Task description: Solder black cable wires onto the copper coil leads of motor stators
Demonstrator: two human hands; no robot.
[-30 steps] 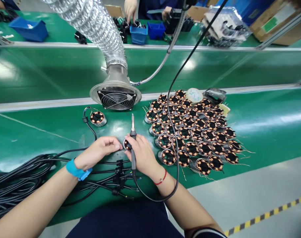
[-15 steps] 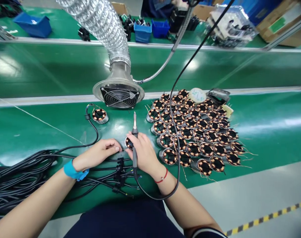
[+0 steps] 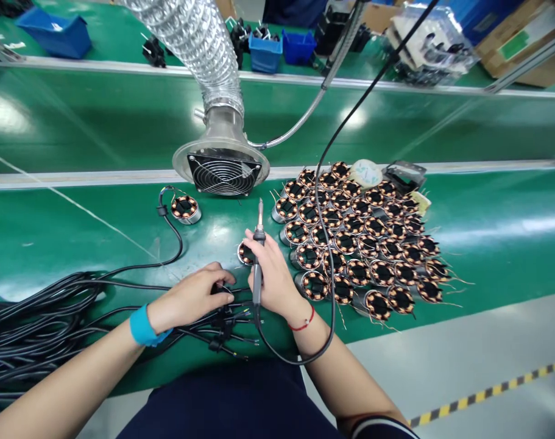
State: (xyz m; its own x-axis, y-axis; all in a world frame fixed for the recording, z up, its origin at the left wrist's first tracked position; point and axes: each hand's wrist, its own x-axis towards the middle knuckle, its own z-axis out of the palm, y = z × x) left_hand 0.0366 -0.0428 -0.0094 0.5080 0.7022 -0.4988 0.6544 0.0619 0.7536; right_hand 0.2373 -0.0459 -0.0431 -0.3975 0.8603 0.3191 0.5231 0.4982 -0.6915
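Observation:
My right hand [image 3: 277,277] grips a soldering iron [image 3: 258,274], its bare metal tip pointing up and away from me. Just left of that hand's fingers, partly hidden, a motor stator [image 3: 245,253] with copper windings rests on the bench. My left hand [image 3: 199,294], below and left of this stator, has its thumb and fingers curled round a black cable [image 3: 220,285]; the hand covers much of it. Other black cables [image 3: 234,353] with bared coloured wire ends lie under and beside it. Farther back stands another stator [image 3: 186,208], with a cable's wires reaching its edge.
Rows of stators [image 3: 345,241] with loose copper wires fill the bench to the right. A fume extractor [image 3: 223,174] on a foil duct hangs at the back. Coiled black cables [image 3: 35,341] heap at left. The iron's cord [image 3: 331,292] loops over my right forearm and the stators.
My left hand has let go of the thin wire beside the stator and moved slightly down and right onto the black cables. My right hand, still with the soldering iron, has shifted a little right.

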